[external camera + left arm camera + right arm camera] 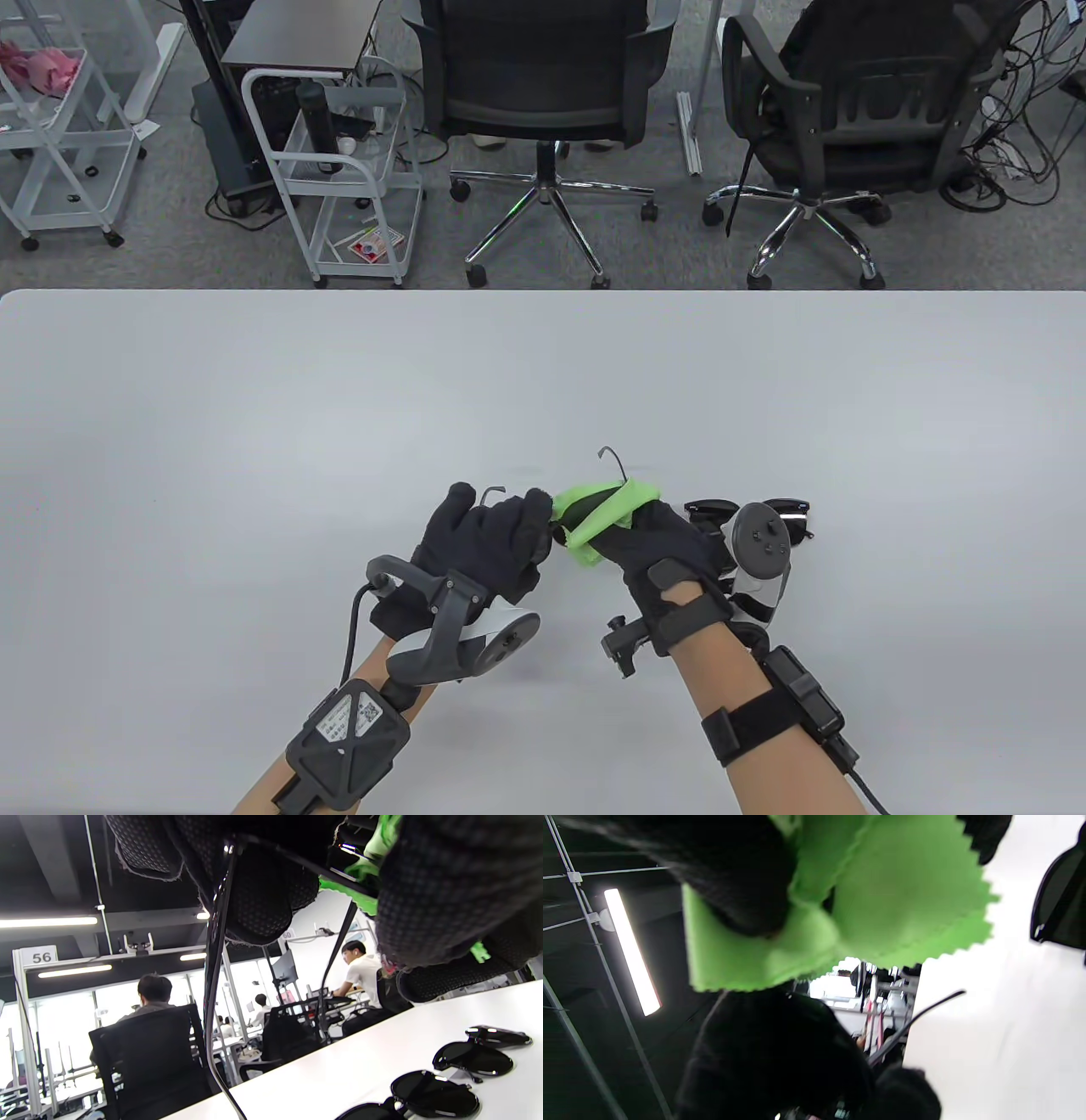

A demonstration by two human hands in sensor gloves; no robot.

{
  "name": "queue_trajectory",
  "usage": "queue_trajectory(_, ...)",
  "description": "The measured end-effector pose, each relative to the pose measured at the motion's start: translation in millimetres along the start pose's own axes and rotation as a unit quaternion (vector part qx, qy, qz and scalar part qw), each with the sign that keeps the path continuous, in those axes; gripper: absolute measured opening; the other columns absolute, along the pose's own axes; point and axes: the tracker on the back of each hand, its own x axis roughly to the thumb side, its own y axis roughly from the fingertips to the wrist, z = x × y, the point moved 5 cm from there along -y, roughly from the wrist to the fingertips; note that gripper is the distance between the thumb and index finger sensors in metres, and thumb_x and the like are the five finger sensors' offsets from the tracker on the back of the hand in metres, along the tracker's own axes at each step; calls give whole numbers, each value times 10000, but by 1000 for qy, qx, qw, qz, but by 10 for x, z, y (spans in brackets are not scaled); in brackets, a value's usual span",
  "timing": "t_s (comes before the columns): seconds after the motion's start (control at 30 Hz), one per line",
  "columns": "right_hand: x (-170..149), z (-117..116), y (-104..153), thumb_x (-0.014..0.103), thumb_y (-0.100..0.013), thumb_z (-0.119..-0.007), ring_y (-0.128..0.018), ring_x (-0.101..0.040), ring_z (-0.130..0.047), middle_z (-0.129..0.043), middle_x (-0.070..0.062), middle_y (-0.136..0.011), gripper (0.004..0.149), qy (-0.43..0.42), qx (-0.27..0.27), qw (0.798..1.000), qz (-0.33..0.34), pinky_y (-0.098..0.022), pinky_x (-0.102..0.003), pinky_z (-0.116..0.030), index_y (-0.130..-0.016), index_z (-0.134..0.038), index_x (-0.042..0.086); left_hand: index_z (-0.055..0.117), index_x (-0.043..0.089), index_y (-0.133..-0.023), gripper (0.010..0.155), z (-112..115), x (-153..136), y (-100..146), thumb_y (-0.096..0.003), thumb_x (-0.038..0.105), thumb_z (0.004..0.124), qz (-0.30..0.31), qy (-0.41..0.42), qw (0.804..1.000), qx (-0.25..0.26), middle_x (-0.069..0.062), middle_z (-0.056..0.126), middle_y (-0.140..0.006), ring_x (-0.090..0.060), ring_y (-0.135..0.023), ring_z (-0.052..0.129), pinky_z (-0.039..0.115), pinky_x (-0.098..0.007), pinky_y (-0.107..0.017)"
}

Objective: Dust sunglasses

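Observation:
My left hand grips a pair of black sunglasses just above the table, with their thin temple arms sticking up. My right hand holds a green cloth wrapped over one lens. In the left wrist view a temple arm hangs down past my gloved fingers, and the cloth shows behind them. In the right wrist view the cloth fills the top, pinched by my right fingers. The lens under the cloth is hidden.
More black sunglasses lie on the white table just right of my right hand, partly behind its tracker. They also show in the left wrist view. Office chairs and a cart stand beyond the far edge.

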Motion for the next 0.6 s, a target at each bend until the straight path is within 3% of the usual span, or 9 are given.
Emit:
queue_trajectory(0.13,-14,-7,8,428,-423,-864,-469,-248,-1057,-1025,-51,-573,382,-12,-32,999,-6,-569,-587,-749,-675,-931,149,644,271,-1020,930,15,-7,3,-238,638,987,1,-12,1000,1,92,871,-894,-68,-652,1060,743,-471,-700)
queue_trajectory(0.27,-26,27,-62,426,-462,-778,-516,-249,-1070,-1032,-51,-622,407,-46,38,998,5,-582,-595,-737,-715,-930,146,639,284,-1024,928,-61,10,5,-239,634,990,0,0,1000,10,96,865,-906,-71,-665,1057,736,-469,-706)
queue_trajectory(0.4,-107,-33,-67,283,-441,-832,-694,-326,-1000,-957,-96,-805,437,-82,124,989,-27,-589,-650,-668,-853,-847,138,637,286,-1024,930,-42,26,10,-236,618,1003,14,-22,1000,6,98,861,-907,-72,-667,1054,730,-469,-709)
queue_trajectory(0.5,-86,-23,-80,258,-412,-884,-667,-300,-1002,-954,-76,-775,436,-48,107,993,-17,-589,-646,-670,-833,-841,152,641,279,-1023,930,-61,67,15,-236,617,1004,19,-32,999,9,91,865,-902,-68,-650,1055,732,-467,-708)
queue_trajectory(0.6,-37,22,-66,358,-401,-925,-571,-261,-1047,-1002,-49,-681,410,-7,59,998,-10,-580,-615,-716,-760,-886,165,641,279,-1023,930,-83,55,12,-235,617,1003,14,-25,1000,11,91,866,-902,-67,-647,1055,732,-468,-707)
